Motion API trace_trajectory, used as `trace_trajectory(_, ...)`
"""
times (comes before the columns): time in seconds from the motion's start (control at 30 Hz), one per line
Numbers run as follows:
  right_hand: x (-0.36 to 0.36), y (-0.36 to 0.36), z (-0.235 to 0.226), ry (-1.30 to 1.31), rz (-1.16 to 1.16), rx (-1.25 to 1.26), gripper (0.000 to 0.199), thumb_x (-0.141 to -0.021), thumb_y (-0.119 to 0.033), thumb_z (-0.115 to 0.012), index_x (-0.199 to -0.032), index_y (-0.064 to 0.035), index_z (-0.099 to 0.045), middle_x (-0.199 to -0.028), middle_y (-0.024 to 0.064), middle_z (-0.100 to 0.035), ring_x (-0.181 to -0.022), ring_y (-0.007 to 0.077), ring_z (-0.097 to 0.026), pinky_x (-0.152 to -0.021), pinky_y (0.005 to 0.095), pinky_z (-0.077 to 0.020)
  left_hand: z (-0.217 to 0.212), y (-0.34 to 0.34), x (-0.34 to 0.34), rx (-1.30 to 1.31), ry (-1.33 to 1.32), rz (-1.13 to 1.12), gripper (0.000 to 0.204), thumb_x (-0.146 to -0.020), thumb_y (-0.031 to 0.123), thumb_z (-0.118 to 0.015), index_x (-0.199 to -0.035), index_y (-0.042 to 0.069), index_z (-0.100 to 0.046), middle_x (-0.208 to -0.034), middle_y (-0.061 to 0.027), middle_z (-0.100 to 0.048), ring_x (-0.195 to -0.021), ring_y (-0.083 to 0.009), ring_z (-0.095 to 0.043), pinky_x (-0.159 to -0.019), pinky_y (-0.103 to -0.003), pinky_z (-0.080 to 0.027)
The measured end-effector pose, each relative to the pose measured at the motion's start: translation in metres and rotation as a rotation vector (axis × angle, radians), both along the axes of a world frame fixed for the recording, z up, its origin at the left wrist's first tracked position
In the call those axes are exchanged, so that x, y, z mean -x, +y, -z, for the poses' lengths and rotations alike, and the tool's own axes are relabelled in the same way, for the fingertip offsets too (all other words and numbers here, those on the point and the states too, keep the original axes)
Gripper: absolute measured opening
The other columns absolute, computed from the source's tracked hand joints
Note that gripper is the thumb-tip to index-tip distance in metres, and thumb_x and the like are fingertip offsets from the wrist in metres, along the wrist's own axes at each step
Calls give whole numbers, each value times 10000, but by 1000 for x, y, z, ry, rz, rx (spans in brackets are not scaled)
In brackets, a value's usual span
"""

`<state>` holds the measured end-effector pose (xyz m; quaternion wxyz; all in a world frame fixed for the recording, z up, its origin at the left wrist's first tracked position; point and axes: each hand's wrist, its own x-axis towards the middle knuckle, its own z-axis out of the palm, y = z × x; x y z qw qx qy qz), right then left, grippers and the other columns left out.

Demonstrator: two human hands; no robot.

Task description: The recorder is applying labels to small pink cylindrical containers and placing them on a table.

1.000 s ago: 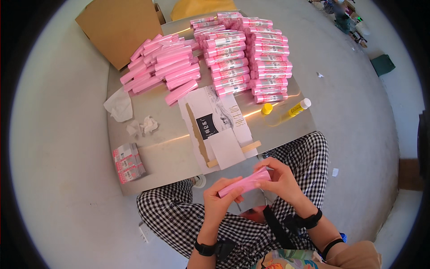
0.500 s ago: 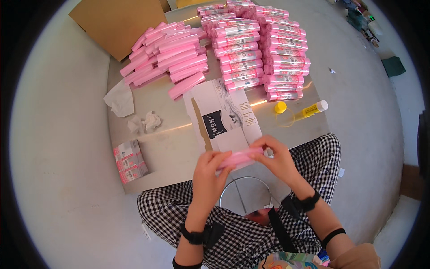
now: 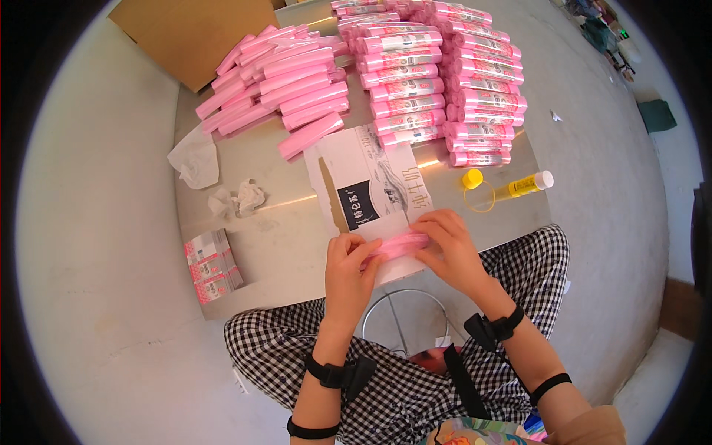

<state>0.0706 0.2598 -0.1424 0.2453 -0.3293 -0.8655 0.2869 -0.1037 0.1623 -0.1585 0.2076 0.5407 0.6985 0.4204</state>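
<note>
Head view: left hand [image 3: 347,265] and right hand [image 3: 454,256], gripping a pink roll [image 3: 401,245], have brought it over white cardboard [image 3: 343,159] along the table's near edge [image 3: 278,302].

Pink roll [image 3: 400,245], apparently on cardboard [image 3: 356,165]

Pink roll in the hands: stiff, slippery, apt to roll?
The pink roll probably holds its shape, spanning fairly straight between left hand and right hand. Its shiny, film-like surface may slip. Its tubular form suggests it could roll if pushed.
</note>
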Motion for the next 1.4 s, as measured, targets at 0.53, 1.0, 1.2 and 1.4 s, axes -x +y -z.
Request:
trace_trajectory(0.53, 17, -10, -2, 44, -31, -42, 125, -721, -10, -658, -822, -26, -586, -856, 86, -609, -854, 283, -555, -760, 369, -462, -1, 3, 20, 38, -89, 148, 300, -768, -61, -628, -1050, 34, -658, -893, -75, -544, -875, -214, -515, -729, -280, -456)
trace_trajectory(1.0, 22, -7, 0, 109, 51, 6, 125, -715, 0, -670, -823, -25, -613, -827, 89, -601, -817, 285, -556, -723, 369, -467, -18, -4, 10, -58, 0, 41, 288, -730, 21, -648, -1014, 26, -599, -946, -115, -575, -872, -286, -545, -770, -366, -465)
trace_trajectory(1.2, 23, -5, 0, 90, 49, 6, 129, -714, -2, -670, -829, -31, -621, -830, 89, -605, -815, 282, -556, -725, 369, -466, -14, 0, 1, -29, 158, -13, 290, -690, 82, -739, -946, 30, -614, -886, -97, -595, -826, -264, -537, -731, -344, -448)
trace_trajectory(1.4, 25, -4, -2, 79, 99, 79, 182, -718, -19, -671, -893, -40, -625, -806, 92, -603, -807, 279, -554, -721, 371, -464, -8, 0, -1, -22, 107, -57, 277, -691, 68, -742, -931, 25, -611, -855, -96, -590, -797, -261, -525, -692, -337, -445)
